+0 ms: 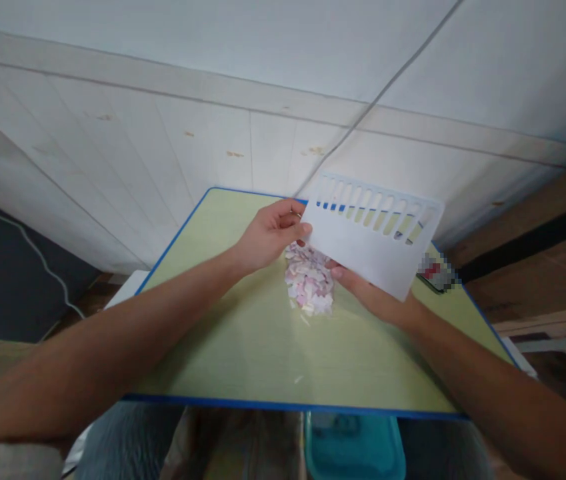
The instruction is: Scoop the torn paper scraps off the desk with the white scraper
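Observation:
A flat white card with a row of long rounded slots along its far part is held up, tilted, above the table. My left hand pinches its left edge between thumb and fingers. From below, my right hand grips the near edge, with most of its fingers hidden behind the card. A pile of small pale pink and white pieces lies on the tabletop under the card. Part of the pile is hidden by my hands and the card.
The table is yellow-green with a blue edge, against a white panelled wall. A phone-like object, partly blurred, lies at its right side. A grey cable runs down the wall. Below the front edge is a teal bin.

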`<state>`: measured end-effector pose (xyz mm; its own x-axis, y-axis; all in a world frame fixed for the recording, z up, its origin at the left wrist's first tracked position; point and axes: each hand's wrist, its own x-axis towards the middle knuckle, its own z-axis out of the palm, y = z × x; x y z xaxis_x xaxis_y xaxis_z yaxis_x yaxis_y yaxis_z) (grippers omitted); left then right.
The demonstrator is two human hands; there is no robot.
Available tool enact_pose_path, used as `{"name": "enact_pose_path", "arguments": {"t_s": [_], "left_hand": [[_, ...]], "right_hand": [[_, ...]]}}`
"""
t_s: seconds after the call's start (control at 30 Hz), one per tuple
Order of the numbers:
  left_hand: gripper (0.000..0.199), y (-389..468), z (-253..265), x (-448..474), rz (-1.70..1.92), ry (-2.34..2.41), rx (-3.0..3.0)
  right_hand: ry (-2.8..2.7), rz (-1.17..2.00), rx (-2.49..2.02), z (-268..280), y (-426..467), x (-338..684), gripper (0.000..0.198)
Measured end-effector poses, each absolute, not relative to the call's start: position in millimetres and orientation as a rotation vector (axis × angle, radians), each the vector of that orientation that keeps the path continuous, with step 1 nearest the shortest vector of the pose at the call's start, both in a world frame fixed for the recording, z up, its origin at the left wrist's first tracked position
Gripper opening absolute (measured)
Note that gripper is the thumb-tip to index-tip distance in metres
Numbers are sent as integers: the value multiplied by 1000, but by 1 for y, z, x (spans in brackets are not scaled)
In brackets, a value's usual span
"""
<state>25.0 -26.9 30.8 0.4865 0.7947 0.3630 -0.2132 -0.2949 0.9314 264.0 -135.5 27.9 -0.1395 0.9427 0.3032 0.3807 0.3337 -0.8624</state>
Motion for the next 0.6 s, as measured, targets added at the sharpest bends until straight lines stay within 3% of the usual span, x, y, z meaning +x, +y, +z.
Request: {"name": "enact_pose_path", "arguments": {"t_s": [0.1,0.27,0.37,0.47,0.6], "left_hand": [[51,-38,26,24,1130,519,1513],[49,-61,37,24,1003,536,1566],[35,-65,43,21,968,525,1659],[17,-53,40,17,958,551,1753],[11,-15,20,6,1178,858,1946]], "right_hand": [[-1784,617,-1156,27,-145,267,24],[-1662,576,-1189,24,-155,270,43],[-1724,546,-1304,26,-158,275,53],[-1858,534,-1368,30,-160,278,51],[-2005,621,-1349,28,-163,276,49]]}}
